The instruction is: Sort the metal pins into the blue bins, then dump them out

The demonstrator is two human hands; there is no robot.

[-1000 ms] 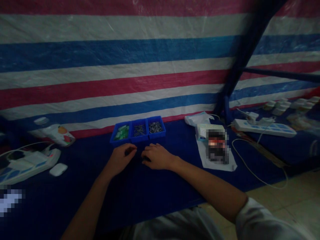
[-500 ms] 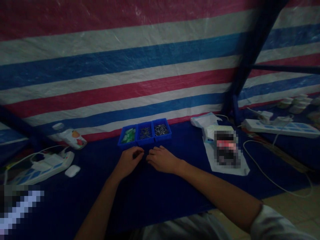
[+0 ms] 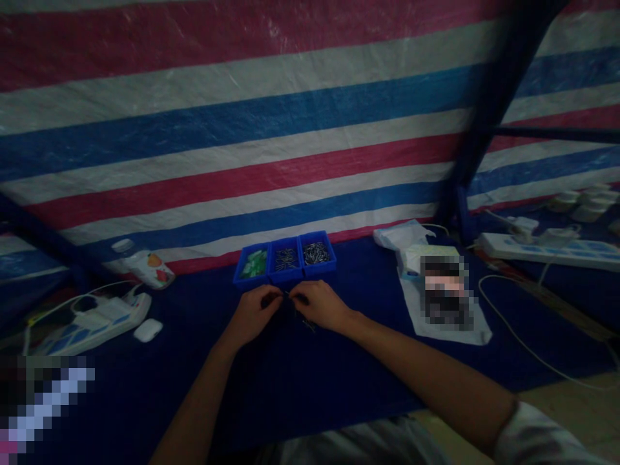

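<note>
My left hand (image 3: 256, 312) and my right hand (image 3: 321, 305) face each other just in front of three joined blue bins. Both are closed in a pinch, fingertips nearly meeting. Something tiny and pale shows between them, too small to name. Thin metal pieces (image 3: 309, 325) lie on the blue table under my right hand. Green and clear small pieces fill the left bin (image 3: 252, 279). Thin metal pins (image 3: 285, 259) lie in the middle bin, and small shiny metal parts (image 3: 316, 252) fill the right one.
A labelled bottle (image 3: 151, 268), a power strip (image 3: 116, 323) and a white case (image 3: 148, 330) stand at left. To the right are a tissue pack (image 3: 404, 234), white paper (image 3: 411, 316), a blurred-out item and another power strip (image 3: 557, 250). Striped sheeting (image 3: 271, 155) hangs behind.
My right hand has turned and its fingers have come into a pinch, baring the metal pieces beneath it. The left hand holds nearly the same pose. The view has shifted slightly.
</note>
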